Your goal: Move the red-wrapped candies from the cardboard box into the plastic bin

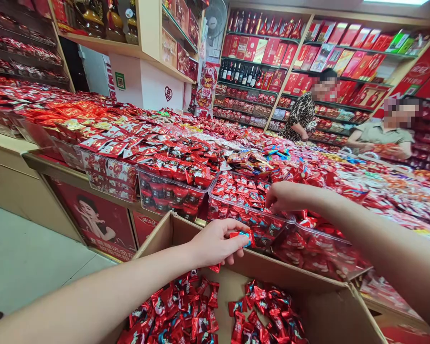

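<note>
My left hand (pixel 218 243) is closed around red-and-blue wrapped candy (pixel 244 237), above the far wall of an open cardboard box (pixel 329 298). Another red wrapper shows under its fingers. Inside the box lie two heaps of red wrapped candies (pixel 186 308), with bare cardboard between them. My right hand (pixel 283 197) reaches over a clear plastic bin (pixel 251 210) of red candies (pixel 236 188), its fingers bent down at the candies. Their tips are hidden, so I cannot tell if they grip any.
More clear bins stand along the counter, one with dark-and-red candies (pixel 174 191) to the left. Heaped sweets stretch behind them. Two people, one in a leopard-print top (pixel 301 114), are at the far side. Shelves (pixel 261 62) of bottles and boxes line the back wall.
</note>
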### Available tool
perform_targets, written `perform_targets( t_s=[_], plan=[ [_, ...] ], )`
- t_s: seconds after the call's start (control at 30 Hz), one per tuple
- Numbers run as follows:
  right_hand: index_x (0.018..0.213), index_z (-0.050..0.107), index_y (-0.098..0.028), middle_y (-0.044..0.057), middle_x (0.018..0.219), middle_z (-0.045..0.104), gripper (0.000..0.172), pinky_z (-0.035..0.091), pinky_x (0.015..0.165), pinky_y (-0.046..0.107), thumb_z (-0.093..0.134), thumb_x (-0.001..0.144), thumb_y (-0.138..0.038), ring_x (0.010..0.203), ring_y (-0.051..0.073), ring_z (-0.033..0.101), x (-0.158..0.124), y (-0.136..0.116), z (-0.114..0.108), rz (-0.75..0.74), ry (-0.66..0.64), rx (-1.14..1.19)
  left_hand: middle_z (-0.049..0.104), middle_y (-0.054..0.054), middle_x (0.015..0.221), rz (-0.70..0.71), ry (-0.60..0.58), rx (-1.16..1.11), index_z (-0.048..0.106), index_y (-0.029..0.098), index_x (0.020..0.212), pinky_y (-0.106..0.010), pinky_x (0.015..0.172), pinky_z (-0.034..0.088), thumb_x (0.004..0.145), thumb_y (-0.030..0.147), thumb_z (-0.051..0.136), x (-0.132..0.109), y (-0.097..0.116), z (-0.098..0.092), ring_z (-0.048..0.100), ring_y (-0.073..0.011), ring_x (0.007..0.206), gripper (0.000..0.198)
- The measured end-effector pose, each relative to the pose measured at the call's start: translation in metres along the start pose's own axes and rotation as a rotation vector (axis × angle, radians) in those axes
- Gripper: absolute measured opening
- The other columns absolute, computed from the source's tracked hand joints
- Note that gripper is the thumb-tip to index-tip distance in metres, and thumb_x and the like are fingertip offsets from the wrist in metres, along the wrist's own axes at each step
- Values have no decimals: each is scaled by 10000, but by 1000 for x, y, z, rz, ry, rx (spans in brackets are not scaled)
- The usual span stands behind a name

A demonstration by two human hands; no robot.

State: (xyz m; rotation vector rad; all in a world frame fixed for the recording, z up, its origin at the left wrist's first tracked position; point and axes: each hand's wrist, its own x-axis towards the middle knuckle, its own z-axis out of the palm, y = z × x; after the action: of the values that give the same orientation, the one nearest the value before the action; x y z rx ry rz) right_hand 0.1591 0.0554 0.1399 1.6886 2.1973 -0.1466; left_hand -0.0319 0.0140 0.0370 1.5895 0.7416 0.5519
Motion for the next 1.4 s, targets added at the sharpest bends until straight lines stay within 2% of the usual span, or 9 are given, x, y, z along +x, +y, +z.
perform_targets(
  t_s=[0.2,0.33,0.43,0.57,0.77,0.93,1.0,1.2,1.4],
  plan=[
    [795,672,-172,35,696,667,239,406,522,232,513,621,-213,615,163,583,0,0,0,-63,31,19,564,-11,638,6,5,0,494,180,1030,-140,361,342,734,393,477,2,-2,0,461,-47,413,365],
    [801,652,-167,47,743,658,244,402,605,260,442,706,-246,658,160,563,-9,-7,-5,-100,189,39,573,-23,696,29,37,-30,436,190,1105,-131,346,340,751,375,458,2,-1,0,473,-47,421,400],
    [780,636,-177,26,675,634,261,389,535,240,424,743,-324,583,132,526,-27,-18,-7,-154,289,197,581,-38,767,82,52,-73,393,208,1139,-128,345,346,764,349,451,1,0,0,483,-41,416,405],
    [800,623,-191,6,630,607,318,367,461,233,460,717,-451,545,129,499,-48,-35,7,-186,197,417,572,-33,781,160,42,-141,307,235,1191,-115,339,339,776,309,451,0,2,0,498,-40,411,446],
    [792,591,-170,-11,639,563,275,393,482,216,454,752,-406,519,94,483,-50,-47,40,-361,168,748,553,-30,768,215,-43,-123,247,246,1234,-100,330,327,794,255,432,-2,2,3,530,-56,452,477],
    [703,576,-177,-21,571,534,287,376,416,199,422,767,-411,474,86,471,-51,-42,38,-310,106,848,546,-31,808,232,-91,-148,221,282,1243,-91,328,322,809,238,396,-4,5,4,546,-60,481,470],
    [703,583,-185,-27,542,526,276,365,394,191,427,765,-404,446,80,458,-52,-35,30,-291,129,810,544,-35,835,239,-82,-153,163,299,1257,-94,328,332,818,250,374,-4,6,4,551,-63,490,490],
    [747,639,-190,15,625,633,198,414,536,241,511,707,-336,568,129,551,-42,-2,0,-38,568,333,506,-8,852,247,40,7,289,278,1191,-110,364,355,788,240,417,-2,0,1,523,-33,475,424],
    [782,651,-179,35,751,670,206,433,651,267,474,717,-262,694,165,588,-24,10,0,-111,340,146,483,15,796,250,47,42,326,246,1165,-135,417,386,771,217,426,-2,1,0,504,-27,472,408]
  ],
)
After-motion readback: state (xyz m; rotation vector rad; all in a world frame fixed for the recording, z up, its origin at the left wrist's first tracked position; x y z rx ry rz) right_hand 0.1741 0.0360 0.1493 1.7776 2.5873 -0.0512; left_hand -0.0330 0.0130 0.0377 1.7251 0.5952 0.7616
